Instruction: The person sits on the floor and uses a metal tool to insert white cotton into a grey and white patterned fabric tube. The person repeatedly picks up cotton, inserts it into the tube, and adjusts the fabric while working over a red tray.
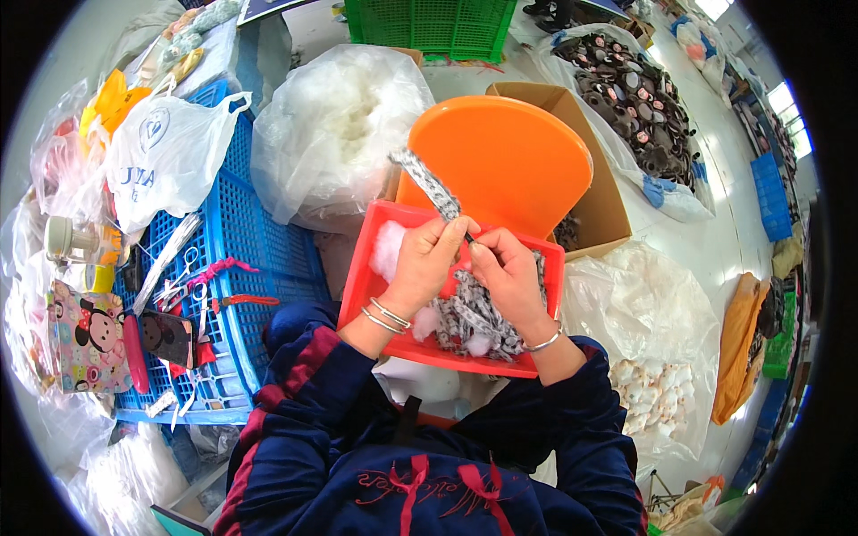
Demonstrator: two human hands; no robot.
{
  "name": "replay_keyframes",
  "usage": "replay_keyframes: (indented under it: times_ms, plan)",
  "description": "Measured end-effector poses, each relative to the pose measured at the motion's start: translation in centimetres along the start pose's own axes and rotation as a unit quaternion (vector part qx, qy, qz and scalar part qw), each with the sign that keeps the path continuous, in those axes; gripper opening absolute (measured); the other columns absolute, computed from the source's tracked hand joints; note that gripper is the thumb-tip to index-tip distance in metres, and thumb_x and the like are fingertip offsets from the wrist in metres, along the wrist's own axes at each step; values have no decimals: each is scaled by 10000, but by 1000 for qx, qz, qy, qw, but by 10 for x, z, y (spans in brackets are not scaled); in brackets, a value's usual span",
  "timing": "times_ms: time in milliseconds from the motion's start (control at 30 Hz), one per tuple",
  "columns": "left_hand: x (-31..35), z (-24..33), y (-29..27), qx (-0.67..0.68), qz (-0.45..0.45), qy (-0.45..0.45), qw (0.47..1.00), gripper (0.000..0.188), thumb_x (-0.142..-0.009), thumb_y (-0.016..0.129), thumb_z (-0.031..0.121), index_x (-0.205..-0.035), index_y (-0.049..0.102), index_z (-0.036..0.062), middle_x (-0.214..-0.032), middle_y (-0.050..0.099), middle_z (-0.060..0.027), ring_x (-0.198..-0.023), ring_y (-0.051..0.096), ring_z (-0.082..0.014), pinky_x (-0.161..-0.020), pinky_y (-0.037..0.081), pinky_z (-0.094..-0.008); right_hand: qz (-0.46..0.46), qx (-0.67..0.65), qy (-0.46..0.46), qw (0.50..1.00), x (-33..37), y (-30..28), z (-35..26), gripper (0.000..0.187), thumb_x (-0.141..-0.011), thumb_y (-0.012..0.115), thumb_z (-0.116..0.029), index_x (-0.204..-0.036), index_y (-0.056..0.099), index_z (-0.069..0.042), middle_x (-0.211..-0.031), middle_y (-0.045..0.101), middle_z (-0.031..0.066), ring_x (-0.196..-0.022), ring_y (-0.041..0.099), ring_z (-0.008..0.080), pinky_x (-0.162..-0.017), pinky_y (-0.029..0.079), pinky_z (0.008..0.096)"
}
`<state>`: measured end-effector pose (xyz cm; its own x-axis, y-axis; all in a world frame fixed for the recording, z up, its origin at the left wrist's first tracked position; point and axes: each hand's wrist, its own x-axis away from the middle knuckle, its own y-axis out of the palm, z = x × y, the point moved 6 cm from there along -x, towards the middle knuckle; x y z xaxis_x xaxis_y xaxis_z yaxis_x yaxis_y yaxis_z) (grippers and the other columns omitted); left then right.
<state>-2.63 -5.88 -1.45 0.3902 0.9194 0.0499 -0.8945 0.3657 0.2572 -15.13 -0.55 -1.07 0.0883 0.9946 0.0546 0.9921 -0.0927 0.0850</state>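
Over the red tray point(353, 299), the left hand point(427, 261) has its thumb and forefinger closed on the near end of a grey-and-white strip point(429, 186), which slants up past the tray's far edge, its free end pointing away to the left. The right hand point(509, 275) has its thumb and forefinger drawn in just beside that end, at a thin dark piece point(469, 238); whether they grip it, I cannot tell. 2 thin bangles circle the left wrist and 1 the right. In the tray, a heap of similar strips point(483, 308) fills much of the right half down to the near edge, with white fluff point(387, 252) at the far left corner and smaller tufts nearer the middle. An orange rounded panel point(500, 152) stands beyond the tray's far edge, a cardboard box point(603, 192) behind it and a clear bag of white stuffing point(344, 121) to its left. On the blue crate point(246, 241), a white carrier bag point(156, 156) sits toward the far end, scissors point(198, 290) lie near the middle, and a dark phone point(168, 339) rests toward the near edge, beside a patterned pouch point(89, 338).
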Motion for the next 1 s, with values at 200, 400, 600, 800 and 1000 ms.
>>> replay_keyframes:
  times_ms: [200,400,600,800,1000]
  plan:
    - [-11,15,-18,24,9,-52,998,225,-962,606,204,-892,684,5,-633,537,24,-577,484,-50,-531,386,-209,-8,115,-43,992,-9,-7,-9,112,-944,606,-93,-895,572,2,-752,549,-32,-702,483,32,-621,411,207]
    - [-7,8,-17,-126,30,-80,988,315,-907,693,237,-677,635,29,-584,540,14,-526,476,-55,-492,375,-228,-6,86,-20,996,-5,-10,0,101,-933,622,-80,-898,578,3,-760,551,-35,-717,488,30,-625,416,205]
    - [-9,25,-24,-55,23,-50,997,259,-908,691,230,-766,676,14,-626,573,8,-553,496,-46,-511,386,-218,-50,75,26,996,-7,-12,-7,106,-939,623,-92,-940,590,9,-806,574,-40,-741,510,26,-649,430,199]
    - [-24,43,-71,37,106,21,994,176,-912,675,145,-926,699,-29,-661,562,7,-580,482,-65,-559,394,-214,-249,356,8,901,0,-17,12,165,-877,660,-123,-1016,635,-37,-794,633,39,-722,610,146,-659,485,280]
    - [-27,39,-68,-15,75,3,997,188,-918,676,165,-898,692,-20,-682,565,6,-609,484,-62,-562,390,-215,-276,572,-72,769,27,16,51,136,-844,658,-163,-848,625,-32,-801,630,109,-791,635,290,-676,491,375]
